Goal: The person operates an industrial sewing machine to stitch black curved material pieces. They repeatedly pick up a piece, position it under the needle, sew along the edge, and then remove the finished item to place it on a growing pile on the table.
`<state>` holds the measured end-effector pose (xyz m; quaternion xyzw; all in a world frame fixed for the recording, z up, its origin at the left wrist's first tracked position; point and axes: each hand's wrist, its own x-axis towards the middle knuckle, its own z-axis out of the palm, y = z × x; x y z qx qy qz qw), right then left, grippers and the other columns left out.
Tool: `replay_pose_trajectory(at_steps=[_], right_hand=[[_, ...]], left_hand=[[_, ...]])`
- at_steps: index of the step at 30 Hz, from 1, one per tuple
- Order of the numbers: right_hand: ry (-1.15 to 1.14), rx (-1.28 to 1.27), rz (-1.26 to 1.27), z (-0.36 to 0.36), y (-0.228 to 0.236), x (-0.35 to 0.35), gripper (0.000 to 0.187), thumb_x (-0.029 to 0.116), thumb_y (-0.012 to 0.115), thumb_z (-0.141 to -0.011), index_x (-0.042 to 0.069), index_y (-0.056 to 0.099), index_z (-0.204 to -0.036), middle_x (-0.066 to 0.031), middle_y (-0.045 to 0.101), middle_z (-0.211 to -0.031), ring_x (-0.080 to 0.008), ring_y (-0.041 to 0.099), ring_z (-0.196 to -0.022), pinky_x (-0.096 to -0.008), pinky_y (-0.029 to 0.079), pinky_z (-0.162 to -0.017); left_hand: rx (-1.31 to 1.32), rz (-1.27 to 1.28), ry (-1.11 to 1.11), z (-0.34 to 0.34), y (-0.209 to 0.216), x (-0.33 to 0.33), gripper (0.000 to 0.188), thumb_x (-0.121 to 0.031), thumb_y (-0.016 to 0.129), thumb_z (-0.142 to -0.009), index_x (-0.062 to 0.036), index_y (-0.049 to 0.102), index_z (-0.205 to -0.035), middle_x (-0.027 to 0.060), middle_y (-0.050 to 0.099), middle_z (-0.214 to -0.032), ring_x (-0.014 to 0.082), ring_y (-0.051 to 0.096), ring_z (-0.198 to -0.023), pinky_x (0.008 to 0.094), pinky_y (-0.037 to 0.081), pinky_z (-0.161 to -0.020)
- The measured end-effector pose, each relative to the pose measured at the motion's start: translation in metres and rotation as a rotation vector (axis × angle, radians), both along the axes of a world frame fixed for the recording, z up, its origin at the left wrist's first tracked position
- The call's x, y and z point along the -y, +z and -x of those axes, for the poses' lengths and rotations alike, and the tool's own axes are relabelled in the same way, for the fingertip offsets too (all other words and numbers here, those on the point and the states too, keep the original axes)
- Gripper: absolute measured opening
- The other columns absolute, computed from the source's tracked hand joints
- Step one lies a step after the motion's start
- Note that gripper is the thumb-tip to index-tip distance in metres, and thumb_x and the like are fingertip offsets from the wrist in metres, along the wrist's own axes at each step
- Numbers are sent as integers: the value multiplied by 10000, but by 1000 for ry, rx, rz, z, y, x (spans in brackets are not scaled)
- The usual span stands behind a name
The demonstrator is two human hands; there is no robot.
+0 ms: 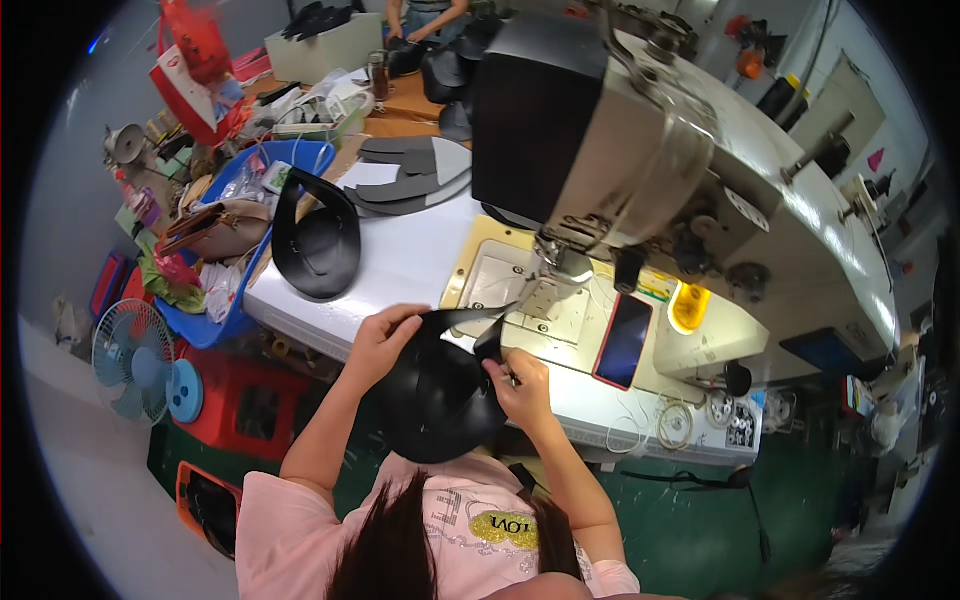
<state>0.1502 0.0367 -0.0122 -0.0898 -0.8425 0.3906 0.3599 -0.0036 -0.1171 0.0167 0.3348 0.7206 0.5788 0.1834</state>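
A glossy black cup-shaped piece [430,415] with a curved strap-like rim hangs over the table's front edge, close to my chest. My left hand [388,345] is closed on the left side of its rim. On the right side, my right hand [520,385] pinches the rim; something small and dark shows at those fingers, too small to name. The rim's far end reaches the needle area of a sewing machine [640,170], whose presser foot [543,290] stands just beyond. A similar black piece [318,250] rests on the table to the left.
Flat grey cut pieces [415,170] lie at the far left of the white table [400,245]. A phone [623,340] lies right of the needle plate. Leftward are a blue basket [250,315] of belongings and a fan [132,360]. Another person's hands [408,38] work at the back.
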Motion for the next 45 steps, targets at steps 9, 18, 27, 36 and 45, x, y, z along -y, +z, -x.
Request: replay_pose_trajectory(at_steps=[9,18,27,36,45], right_hand=[[649,-167,1443,-65,-9,-31,553,251,653,-739,-52,443,-1152,-145,581,-1007,-217,600,-837,-340,482,-779],[431,-599,1595,-67,-34,-48,343,277,507,-853,16,526,-1075,-146,581,-1032,-265,589,-891,-378,501,-749],[648,-658,1571,-72,-57,-74,244,315,529,-834,110,557,-964,-64,593,-1012,-247,524,-1031,-378,480,-666],[537,-395,1494,-79,-43,-112,591,444,583,-745,-69,517,-1031,-172,601,-937,-245,599,-838,-343,489,-756],[259,-623,1417,-51,-43,-170,326,194,564,-784,17,493,-1048,-109,577,-979,-221,580,-879,-353,482,-797]], left_hand=[[1043,-293,-553,-13,-53,-12,390,-298,596,-805,38,581,-1001,83,629,-894,151,591,-850,259,454,-799],[758,-62,-476,-21,-48,-46,516,-201,649,-753,35,453,-1167,95,552,-1073,165,554,-939,283,433,-848],[1274,-257,-522,-45,-52,-51,316,-209,603,-800,-18,545,-1045,73,609,-969,169,596,-875,327,473,-803],[864,-108,-767,-21,-12,-88,280,-106,593,-796,38,553,-1033,62,614,-961,107,572,-853,239,444,-784],[983,51,-726,21,14,-136,251,-72,585,-786,52,555,-1002,97,621,-908,142,611,-787,246,491,-731]])
